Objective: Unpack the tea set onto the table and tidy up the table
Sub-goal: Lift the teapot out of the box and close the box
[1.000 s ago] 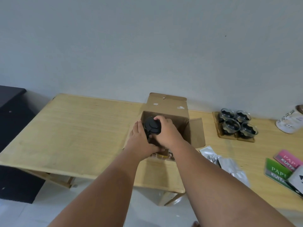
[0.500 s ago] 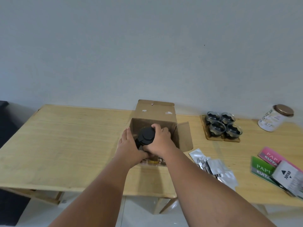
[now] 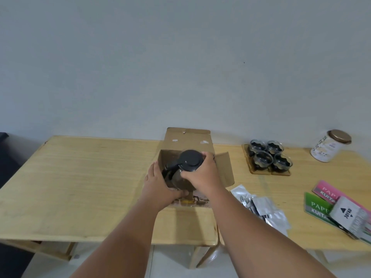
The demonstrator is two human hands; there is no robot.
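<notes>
One teapot (image 3: 190,160) is gripped by the right hand (image 3: 202,175), one box (image 3: 187,138) braced by the flattened left hand (image 3: 158,185), four cups (image 3: 263,159) set right-of-centre on the wooden counter (image 3: 80,177).

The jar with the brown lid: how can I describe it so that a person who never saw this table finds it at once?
Follow the back edge of the wooden table to its far right, past the open cardboard box and the four glass cups. The jar stands alone there. It is the only tall white container, with a brown lid; the cups are low and clear.
</notes>
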